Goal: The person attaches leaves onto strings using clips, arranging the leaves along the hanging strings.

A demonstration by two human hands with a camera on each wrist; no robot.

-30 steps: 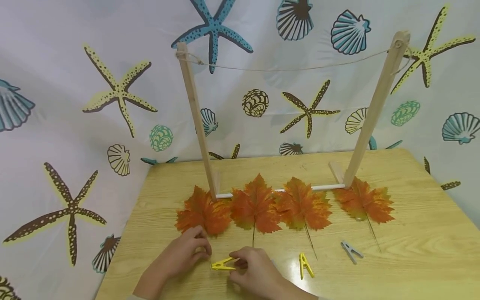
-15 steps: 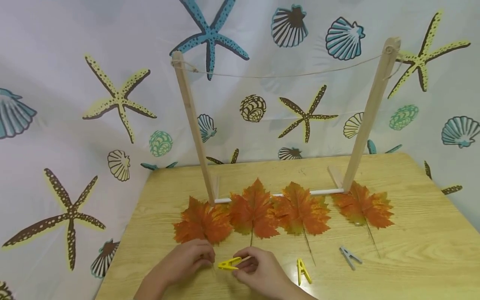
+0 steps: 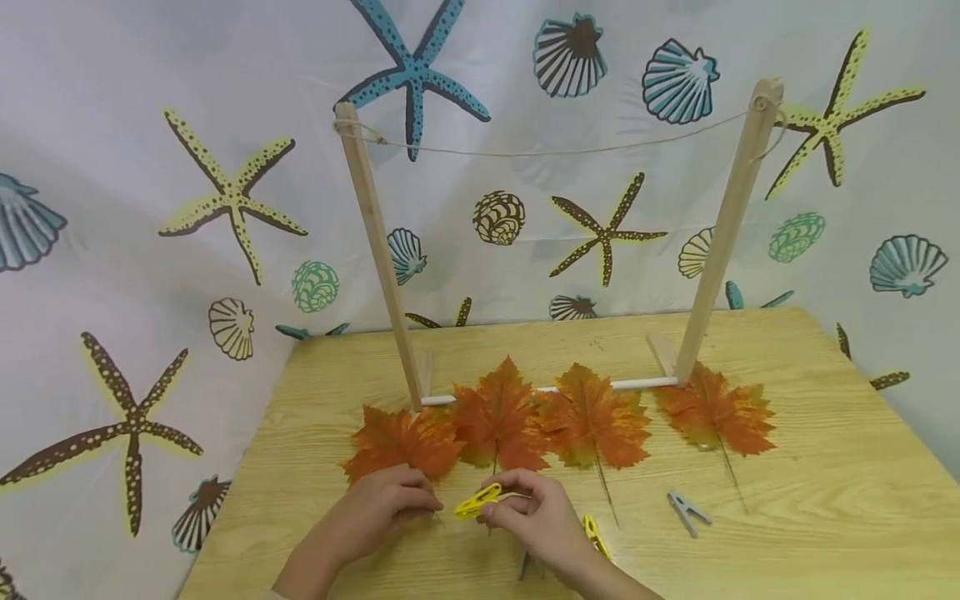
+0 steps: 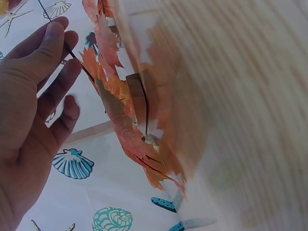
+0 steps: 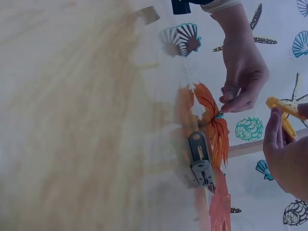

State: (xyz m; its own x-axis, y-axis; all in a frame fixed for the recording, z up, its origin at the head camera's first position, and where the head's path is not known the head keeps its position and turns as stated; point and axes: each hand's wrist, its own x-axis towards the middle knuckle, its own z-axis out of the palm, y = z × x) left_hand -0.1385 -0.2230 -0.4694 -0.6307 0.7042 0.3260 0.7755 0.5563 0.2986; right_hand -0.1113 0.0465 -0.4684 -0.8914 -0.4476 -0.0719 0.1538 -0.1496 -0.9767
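Observation:
My left hand [image 3: 390, 506] pinches the thin dark stem [image 4: 72, 53] of the leftmost orange artificial maple leaf [image 3: 401, 442], between thumb and fingertips. That leaf lies partly behind the hand in the head view. A yellow clothespin [image 3: 477, 502] is held by my right hand [image 3: 536, 521], just right of the left fingertips and apart from the stem. In the right wrist view the same yellow clothespin [image 5: 284, 113] sits between thumb and fingers. Below the right hand lies a grey clothespin [image 3: 523, 567], partly covered by it.
More maple leaves [image 3: 500, 417] lie in a row along the white rod [image 3: 641, 384] of a wooden frame [image 3: 378, 242]. A string [image 3: 525, 155] spans its two posts. Another yellow clothespin [image 3: 596, 536] and a grey clothespin [image 3: 687, 512] rest on the wooden table [image 3: 810, 467].
My right hand has lifted a little and turned the yellow clothespin, which now tilts upward to the right. My left hand has shifted slightly right with the stem.

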